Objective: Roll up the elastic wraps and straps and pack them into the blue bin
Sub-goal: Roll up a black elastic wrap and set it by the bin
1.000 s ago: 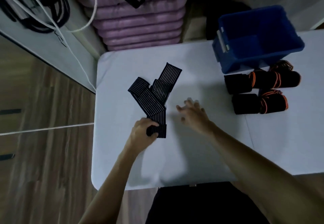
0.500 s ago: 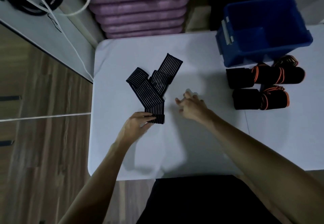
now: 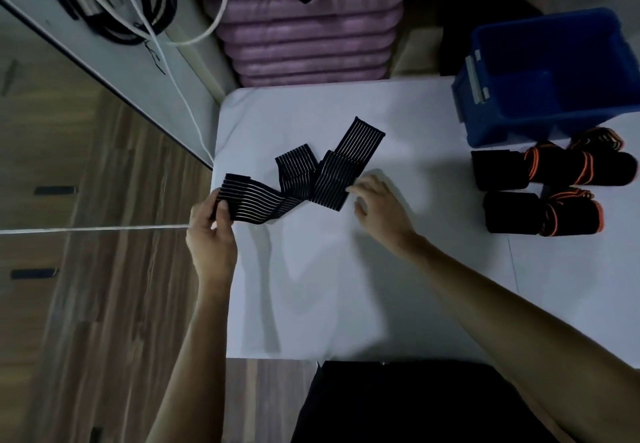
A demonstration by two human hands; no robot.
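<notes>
On the white counter (image 3: 311, 286) a black striped wrap (image 3: 311, 179) lies zigzagged near the left edge. One end is pinched in the left hand (image 3: 211, 231), lifted off the surface; the right hand (image 3: 377, 207), fingers relaxed, touches its middle fold. Far right sits the blue bin (image 3: 498, 124), with rolled orange-trimmed straps (image 3: 554, 186) beside it.

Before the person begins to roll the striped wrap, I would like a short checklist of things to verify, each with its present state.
1. Left hand pinches the end of the striped wrap: ok.
2. Right hand steadies the wrap's folded part: ok, fingertips touch it.
3. Wrap lies straight and flat: not ok, it zigzags in folds.
4. Blue bin has room: ok, the visible part looks empty.
5. Black-and-orange straps are clear of the wrap: ok.
</notes>
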